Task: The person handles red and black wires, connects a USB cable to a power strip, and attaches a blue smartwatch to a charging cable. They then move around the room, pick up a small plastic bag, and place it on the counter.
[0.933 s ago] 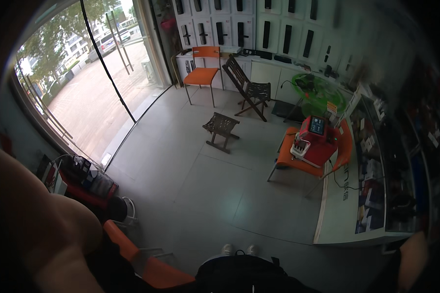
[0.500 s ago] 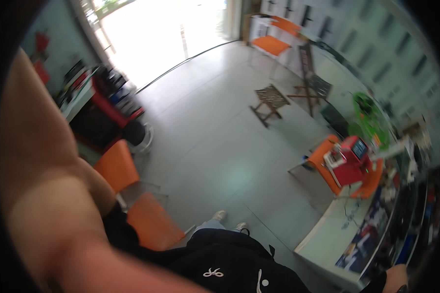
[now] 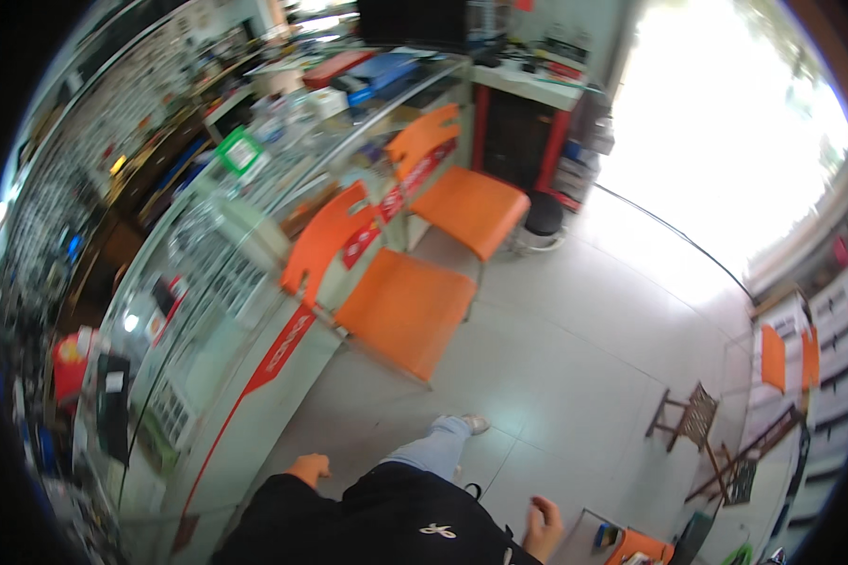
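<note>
My left hand hangs at the end of a black sleeve, beside the front of the glass display counter. Its fingers curl loosely, and I see nothing in them. Low on the right is my right hand, fingers bent and a little apart from the thumb, also holding nothing. Neither hand touches anything. Closest ahead of the left hand stands an orange chair. Part of another orange seat, with small items on it, lies just right of my right hand.
A second orange chair and a black round stool stand farther along the counter. Grey tiled floor stretches ahead to a bright doorway. At right are a folding stool and a folding chair.
My view has swung left, bringing the counter and chairs close. The large bare arm on the left is gone from view. Both my hands now show low in front, and a foot is forward.
</note>
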Motion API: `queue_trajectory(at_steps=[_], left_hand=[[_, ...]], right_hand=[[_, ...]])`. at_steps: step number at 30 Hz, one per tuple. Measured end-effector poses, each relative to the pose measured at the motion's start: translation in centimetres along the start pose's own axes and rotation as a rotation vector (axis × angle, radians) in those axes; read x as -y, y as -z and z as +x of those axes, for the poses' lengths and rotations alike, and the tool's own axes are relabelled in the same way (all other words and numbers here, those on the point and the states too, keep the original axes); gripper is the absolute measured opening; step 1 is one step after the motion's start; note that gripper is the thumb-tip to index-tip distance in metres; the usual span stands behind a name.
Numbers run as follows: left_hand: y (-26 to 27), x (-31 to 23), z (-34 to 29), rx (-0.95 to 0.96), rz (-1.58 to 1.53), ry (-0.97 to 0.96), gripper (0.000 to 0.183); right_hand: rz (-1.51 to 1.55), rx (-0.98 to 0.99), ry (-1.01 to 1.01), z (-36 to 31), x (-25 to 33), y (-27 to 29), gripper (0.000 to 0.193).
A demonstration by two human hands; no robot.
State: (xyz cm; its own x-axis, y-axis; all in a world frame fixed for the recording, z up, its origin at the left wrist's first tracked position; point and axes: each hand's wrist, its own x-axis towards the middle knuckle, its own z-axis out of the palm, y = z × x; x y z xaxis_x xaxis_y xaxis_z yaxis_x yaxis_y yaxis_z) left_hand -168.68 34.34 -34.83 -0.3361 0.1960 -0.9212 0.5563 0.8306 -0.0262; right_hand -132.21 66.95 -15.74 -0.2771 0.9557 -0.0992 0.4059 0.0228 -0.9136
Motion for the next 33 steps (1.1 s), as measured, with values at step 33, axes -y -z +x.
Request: queue_trajectory(at_steps=[33], left_hand=[[-38.5,35.0,-12.6,-0.899,-2.076,0.670,0.017]], right_hand=[[-0.269,1.432,1.021,-32.8,26.0,-49.4,0.017]])
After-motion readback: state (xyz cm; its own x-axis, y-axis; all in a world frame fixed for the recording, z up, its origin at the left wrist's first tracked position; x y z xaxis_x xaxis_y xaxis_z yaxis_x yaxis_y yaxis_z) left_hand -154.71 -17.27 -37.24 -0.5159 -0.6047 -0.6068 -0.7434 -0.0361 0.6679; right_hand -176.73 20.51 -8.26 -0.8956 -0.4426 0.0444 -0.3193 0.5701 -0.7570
